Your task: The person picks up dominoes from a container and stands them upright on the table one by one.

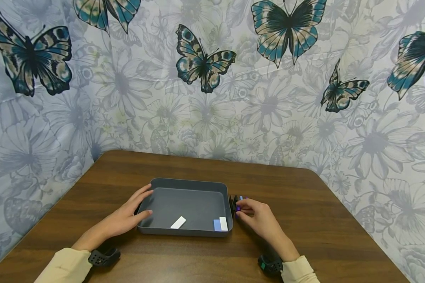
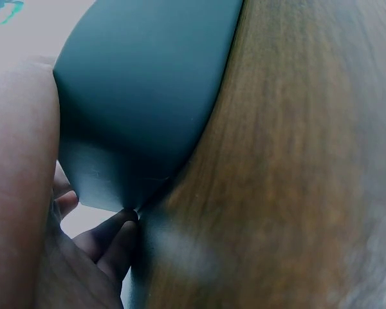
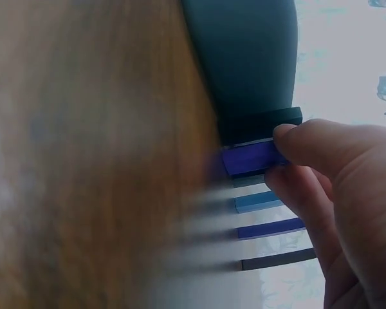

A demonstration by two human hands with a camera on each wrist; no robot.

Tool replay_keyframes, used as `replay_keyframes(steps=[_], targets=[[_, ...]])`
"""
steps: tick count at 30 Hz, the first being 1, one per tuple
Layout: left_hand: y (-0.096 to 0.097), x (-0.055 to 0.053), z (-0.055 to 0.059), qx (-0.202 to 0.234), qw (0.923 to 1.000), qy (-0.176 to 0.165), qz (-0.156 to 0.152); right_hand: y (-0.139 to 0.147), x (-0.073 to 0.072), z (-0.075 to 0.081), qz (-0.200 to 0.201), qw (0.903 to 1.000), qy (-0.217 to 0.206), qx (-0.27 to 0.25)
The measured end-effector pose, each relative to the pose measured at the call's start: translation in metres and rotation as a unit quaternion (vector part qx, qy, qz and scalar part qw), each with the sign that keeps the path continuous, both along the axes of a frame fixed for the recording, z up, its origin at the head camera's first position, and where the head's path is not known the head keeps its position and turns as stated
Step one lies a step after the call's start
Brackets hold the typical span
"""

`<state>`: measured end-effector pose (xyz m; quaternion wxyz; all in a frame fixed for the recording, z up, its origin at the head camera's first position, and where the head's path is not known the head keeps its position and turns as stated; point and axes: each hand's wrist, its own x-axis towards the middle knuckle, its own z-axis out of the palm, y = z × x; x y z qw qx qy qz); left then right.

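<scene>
"What was being held?"

"The right hand [image 1: 261,217] pinched a purple rectangular block [image 3: 249,158] just right of the shallow dark-grey rectangular tray [image 1: 184,202]; the left hand [image 1: 127,215], fingers extended, touched the tray."

"Farther back?"

"A pale floral backdrop [image 1: 145,118] stood behind the brown wooden table [image 1: 184,259]."

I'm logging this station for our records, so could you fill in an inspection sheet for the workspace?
Surface: brown wood-grain table.
Job's things: grey tray holding two white pieces and a blue piece; dark, blue and purple pieces lined up outside its right side.
Clutter: nothing seen.
Hands: left hand touches the tray's left side; right hand pinches a purple piece. Dark wristbands on both wrists.
Cables: nothing seen.
Surroundings: backdrop printed with flowers and butterflies.
</scene>
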<state>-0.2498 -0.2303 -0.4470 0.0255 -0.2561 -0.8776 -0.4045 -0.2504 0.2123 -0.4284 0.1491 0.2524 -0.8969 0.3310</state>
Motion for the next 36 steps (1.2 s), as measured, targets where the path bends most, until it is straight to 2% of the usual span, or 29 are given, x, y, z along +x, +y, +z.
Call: replay_keyframes(steps=[15, 36], targets=[[-0.0002, 0.0017, 0.0037, 0.000, 1.0000, -0.001, -0.002, 0.0015, 0.0000, 0.0001, 0.004, 1.0000, -0.003, 0.005], [0.0005, 0.0000, 0.0012, 0.001, 1.0000, -0.002, 0.000, 0.0015, 0.0009, 0.0030, 0.004, 0.9998, -0.013, 0.017]])
